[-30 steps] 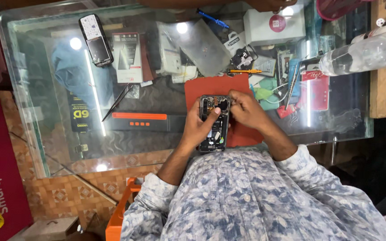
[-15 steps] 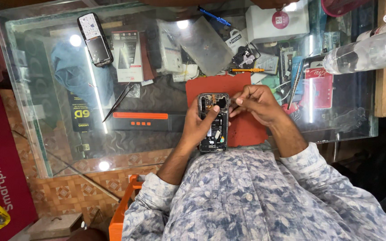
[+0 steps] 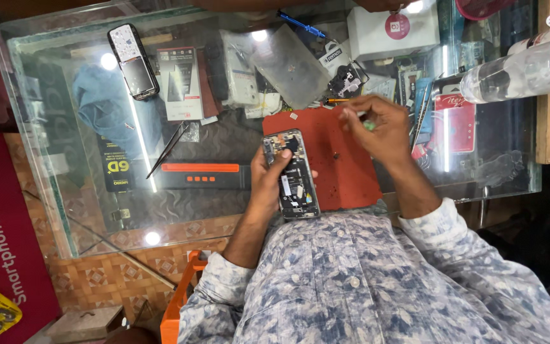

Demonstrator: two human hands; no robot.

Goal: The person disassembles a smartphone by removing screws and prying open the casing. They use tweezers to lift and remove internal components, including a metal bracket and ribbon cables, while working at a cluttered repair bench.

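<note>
My left hand [image 3: 268,181] holds an opened smartphone [image 3: 293,173] with its back cover off and its dark inner parts showing. The phone lies over the near left edge of an orange-red work mat [image 3: 342,169] on a glass counter [image 3: 58,191]. My right hand [image 3: 377,124] hovers over the far right part of the mat, apart from the phone. Its fingers are pinched on a small green-tipped tool [image 3: 366,125] that is mostly hidden. A tiny dark part [image 3: 335,155] sits on the mat between the two hands.
Black tweezers [image 3: 168,148] and a small button phone [image 3: 133,61] lie on the glass to the left. A white box [image 3: 393,32], phone parts and packets crowd the far side. A clear plastic bottle [image 3: 523,70] lies at the right. An orange crate [image 3: 176,306] stands below the counter.
My right hand has lifted off the phone and moved right and away over the mat. The left hand still holds the phone.
</note>
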